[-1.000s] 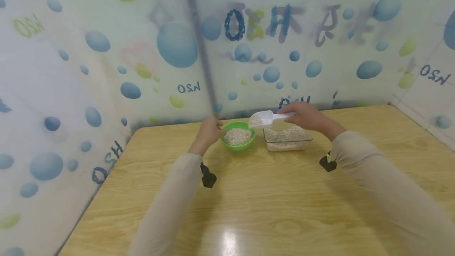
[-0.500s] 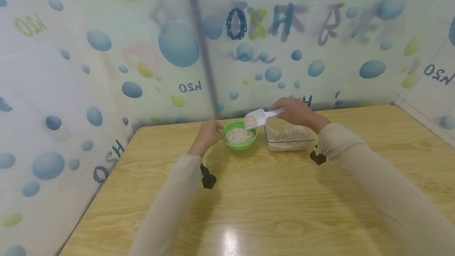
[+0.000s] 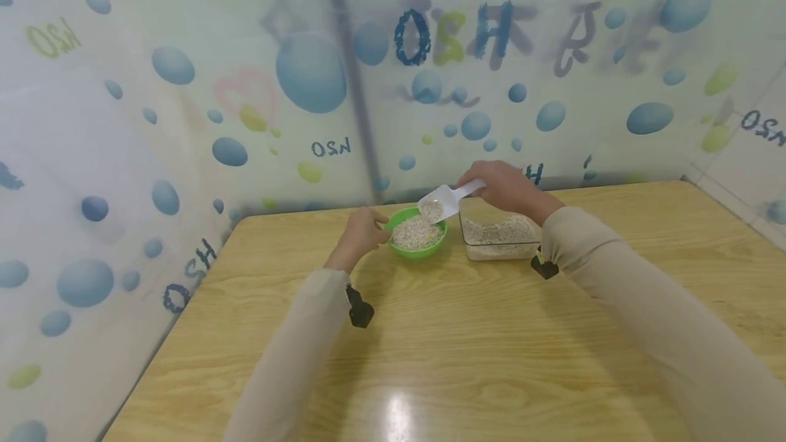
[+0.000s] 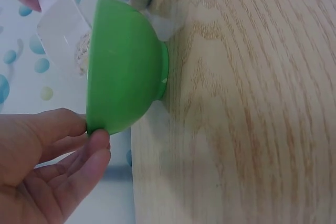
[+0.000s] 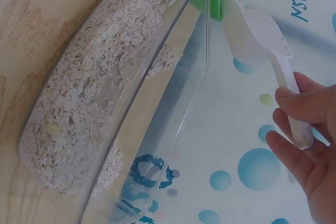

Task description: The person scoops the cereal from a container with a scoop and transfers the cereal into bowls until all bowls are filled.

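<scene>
A green bowl (image 3: 420, 251) filled with oat flakes (image 3: 414, 232) stands on the wooden table near the back wall. My left hand (image 3: 364, 234) pinches its left rim between thumb and fingers, plainly seen in the left wrist view. My right hand (image 3: 500, 186) grips the handle of a white scoop (image 5: 257, 32). The scoop tilts down to the left, its lip over the bowl, with some flakes inside it (image 3: 432, 210). Right of the bowl sits a clear rectangular container (image 5: 205, 51) with more oat flakes (image 5: 100, 72); the right forearm passes over its right side.
The wooden table (image 3: 393, 346) extends broadly in front of the bowl and container. Behind it rises a wall (image 3: 381, 108) covered with blue and green spots, close to the table's back edge. A dark wrist device (image 3: 360, 309) hangs by the left sleeve.
My right hand has carried the scoop left from above the container to over the bowl and tipped it downward. The left hand stays at the bowl's rim.
</scene>
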### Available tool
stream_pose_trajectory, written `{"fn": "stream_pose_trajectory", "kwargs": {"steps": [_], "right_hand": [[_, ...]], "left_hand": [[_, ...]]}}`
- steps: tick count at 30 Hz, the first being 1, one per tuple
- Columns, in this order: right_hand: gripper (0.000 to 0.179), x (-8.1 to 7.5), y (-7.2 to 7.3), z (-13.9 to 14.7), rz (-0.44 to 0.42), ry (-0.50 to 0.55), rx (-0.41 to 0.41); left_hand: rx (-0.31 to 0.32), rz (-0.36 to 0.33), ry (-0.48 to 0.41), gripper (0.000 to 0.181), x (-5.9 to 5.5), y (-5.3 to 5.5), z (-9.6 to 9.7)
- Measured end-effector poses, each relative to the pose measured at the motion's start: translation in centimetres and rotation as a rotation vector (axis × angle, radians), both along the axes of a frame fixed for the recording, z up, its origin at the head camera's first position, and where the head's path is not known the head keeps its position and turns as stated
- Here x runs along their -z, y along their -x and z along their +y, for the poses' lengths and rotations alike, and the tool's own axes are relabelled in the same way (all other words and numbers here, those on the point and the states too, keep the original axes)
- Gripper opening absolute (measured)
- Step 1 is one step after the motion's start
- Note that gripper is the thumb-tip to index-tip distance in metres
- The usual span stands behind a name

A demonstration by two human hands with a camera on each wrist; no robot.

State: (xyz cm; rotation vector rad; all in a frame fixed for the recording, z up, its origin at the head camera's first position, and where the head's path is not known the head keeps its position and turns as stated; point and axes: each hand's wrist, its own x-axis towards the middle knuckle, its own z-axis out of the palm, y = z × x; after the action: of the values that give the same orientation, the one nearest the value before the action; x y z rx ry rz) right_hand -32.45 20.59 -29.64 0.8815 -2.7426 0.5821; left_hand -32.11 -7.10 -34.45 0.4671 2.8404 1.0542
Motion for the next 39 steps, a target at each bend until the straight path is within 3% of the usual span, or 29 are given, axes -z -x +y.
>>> {"fn": "stream_pose_trajectory", "kwargs": {"steps": [14,24,29,34,39], "right_hand": [[0.024,-1.0,-1.1,0.2,0.083,0.009,-0.074],[0.024,-1.7,-2.0,-0.2,0.166,-0.068,-0.132],[0.026,-2.1,-2.2,0.6,0.18,-0.064,-0.093],[0.027,-2.6,-2.6,1.9,0.125,-0.067,-0.03],[0.028,-3.0,-3.1,3.7,0.091,-0.074,0.005]], "left_hand": [[-0.004,0.003,0.009,0.034,-0.1,-0.2,0.3],[-0.012,0.004,0.006,0.034,-0.1,-0.3,-0.3],[-0.034,0.018,0.003,0.033,-0.5,-0.4,-0.2],[-0.088,0.063,-0.013,0.031,-1.1,-0.5,0.5],[-0.051,0.113,-0.053,0.026,-1.8,-1.3,2.6]]}}
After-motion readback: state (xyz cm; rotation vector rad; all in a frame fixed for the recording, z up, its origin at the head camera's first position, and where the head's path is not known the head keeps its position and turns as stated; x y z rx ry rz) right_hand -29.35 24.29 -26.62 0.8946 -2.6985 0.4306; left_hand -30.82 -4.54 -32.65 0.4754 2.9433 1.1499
